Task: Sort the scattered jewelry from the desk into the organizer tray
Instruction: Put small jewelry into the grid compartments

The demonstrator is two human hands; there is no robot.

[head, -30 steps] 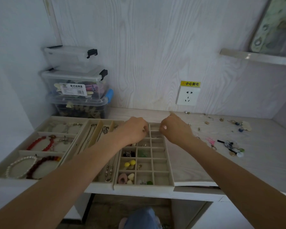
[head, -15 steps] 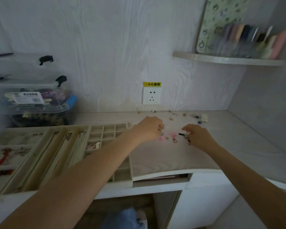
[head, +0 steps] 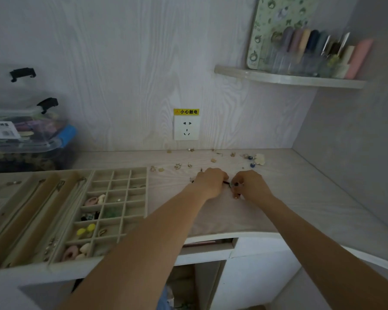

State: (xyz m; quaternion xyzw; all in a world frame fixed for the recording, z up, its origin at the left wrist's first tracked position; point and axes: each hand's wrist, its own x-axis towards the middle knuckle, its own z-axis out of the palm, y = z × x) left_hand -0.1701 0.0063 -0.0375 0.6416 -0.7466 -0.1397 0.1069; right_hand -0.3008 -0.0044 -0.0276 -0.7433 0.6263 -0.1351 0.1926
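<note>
1. The left hand (head: 211,183) and right hand (head: 250,186) lie close together on the desk (head: 300,198) at the frame centre, fingers curled.
2. Both pinch a small dark piece (head: 227,182) between them.
3. More jewelry (head: 252,157) is scattered above the hands.
4. The tray (head: 112,198) is at lower left.

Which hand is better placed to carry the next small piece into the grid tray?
Probably the left hand: it lies on the side nearer the grid tray. The right hand is farther and already pinches a small dark piece.
</note>
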